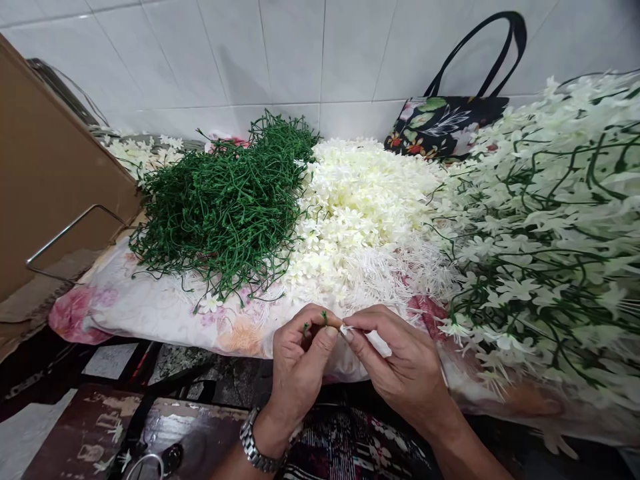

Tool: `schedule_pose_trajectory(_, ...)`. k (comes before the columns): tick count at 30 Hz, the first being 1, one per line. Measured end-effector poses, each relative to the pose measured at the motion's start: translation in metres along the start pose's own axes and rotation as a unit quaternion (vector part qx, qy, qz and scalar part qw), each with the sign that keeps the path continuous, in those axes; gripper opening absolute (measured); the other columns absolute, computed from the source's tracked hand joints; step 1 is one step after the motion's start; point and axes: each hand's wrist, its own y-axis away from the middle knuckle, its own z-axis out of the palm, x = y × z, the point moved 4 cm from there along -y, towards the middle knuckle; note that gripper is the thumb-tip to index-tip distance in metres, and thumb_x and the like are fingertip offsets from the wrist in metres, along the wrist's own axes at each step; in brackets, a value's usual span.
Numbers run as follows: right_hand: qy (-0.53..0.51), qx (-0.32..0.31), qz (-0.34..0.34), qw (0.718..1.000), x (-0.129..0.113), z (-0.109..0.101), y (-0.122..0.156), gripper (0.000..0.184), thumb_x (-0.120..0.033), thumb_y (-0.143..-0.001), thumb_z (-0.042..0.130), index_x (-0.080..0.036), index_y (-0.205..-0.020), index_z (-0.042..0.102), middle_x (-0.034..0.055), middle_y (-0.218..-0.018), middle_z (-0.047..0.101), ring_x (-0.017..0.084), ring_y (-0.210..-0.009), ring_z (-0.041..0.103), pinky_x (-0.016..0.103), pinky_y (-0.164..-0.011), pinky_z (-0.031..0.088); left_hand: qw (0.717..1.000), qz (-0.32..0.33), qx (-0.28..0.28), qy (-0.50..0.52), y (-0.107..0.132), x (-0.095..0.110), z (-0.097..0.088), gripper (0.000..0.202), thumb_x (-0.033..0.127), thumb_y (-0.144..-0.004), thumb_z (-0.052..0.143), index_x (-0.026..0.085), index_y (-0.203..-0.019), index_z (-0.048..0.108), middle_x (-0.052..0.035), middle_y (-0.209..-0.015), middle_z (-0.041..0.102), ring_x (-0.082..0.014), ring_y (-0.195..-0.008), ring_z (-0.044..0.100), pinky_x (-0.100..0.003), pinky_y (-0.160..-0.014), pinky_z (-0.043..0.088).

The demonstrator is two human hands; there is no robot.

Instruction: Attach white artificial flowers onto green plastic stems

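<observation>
We pinch a stem [324, 317] in our left hand [299, 363]. Our right hand [403, 367] pinches a flower [347, 329] at its tip. The 2 hands touch, just before the surface [125, 307]. Behind lie a stem heap [225, 207], a flower heap [365, 200] and flowered sprays [550, 233].

Lower centre: the left hand [300, 360] pinches a stem [324, 317], the right hand [400, 363] a flower [347, 329], the two meeting at the fingertips. Above them, a stem pile [225, 207] sits centre left, a flower pile [365, 207] centre, sprays [555, 227] right.
</observation>
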Motion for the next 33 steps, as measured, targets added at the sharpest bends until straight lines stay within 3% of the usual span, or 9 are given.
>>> schedule_pose_trajectory(6, -0.002, -0.015, 0.024, 1.0, 0.003, -0.01, -0.003, 0.009, -0.01, -0.085, 0.053, -0.018, -0.082, 0.056, -0.0008, -0.069, 0.058, 0.01, -0.062, 0.055, 0.022, -0.056, 0.045, 0.985, 0.086, -0.005, -0.152, -0.001, 0.017, -0.005, 0.015, 0.02, -0.083, 0.056, 0.018, -0.079, 0.07, -0.0019, -0.067, 0.066, -0.0136, -0.061, 0.058, -0.023, -0.057, 0.044)
schedule_pose_trajectory(12, -0.022, -0.066, -0.004, 0.998, -0.006, -0.019, -0.011, 0.011, -0.01, -0.087, 0.051, -0.018, -0.084, 0.057, 0.0003, -0.072, 0.059, 0.011, -0.066, 0.056, 0.023, -0.059, 0.045, 0.95, 0.188, -0.073, -0.237, 0.0, 0.032, 0.001, 0.021, 0.01, -0.082, 0.05, 0.018, -0.083, 0.07, 0.0017, -0.055, 0.052, -0.0103, -0.048, 0.046, -0.021, -0.044, 0.035)
schedule_pose_trajectory(21, 0.074, -0.115, -0.041, 0.99, -0.011, -0.018, -0.016, 0.015, -0.01, -0.087, 0.048, -0.017, -0.081, 0.061, 0.0022, -0.07, 0.061, 0.012, -0.066, 0.057, 0.023, -0.058, 0.046, 0.929, 0.18, -0.132, -0.294, 0.003, 0.022, 0.005, 0.025, 0.003, -0.076, 0.043, 0.016, -0.077, 0.064, 0.0022, -0.057, 0.042, -0.0116, -0.053, 0.043, -0.023, -0.049, 0.033)
schedule_pose_trajectory(33, 0.112, -0.127, -0.06, 0.984, -0.001, -0.01, -0.01, 0.019, -0.01, -0.088, 0.043, -0.017, -0.078, 0.059, 0.0033, -0.067, 0.058, 0.013, -0.064, 0.054, 0.025, -0.056, 0.044, 0.926, 0.171, -0.128, -0.31, -0.004, 0.017, 0.009, 0.021, 0.003, -0.066, 0.038, 0.019, -0.054, 0.047, 0.0037, -0.05, 0.038, -0.0096, -0.046, 0.037, -0.022, -0.045, 0.028)
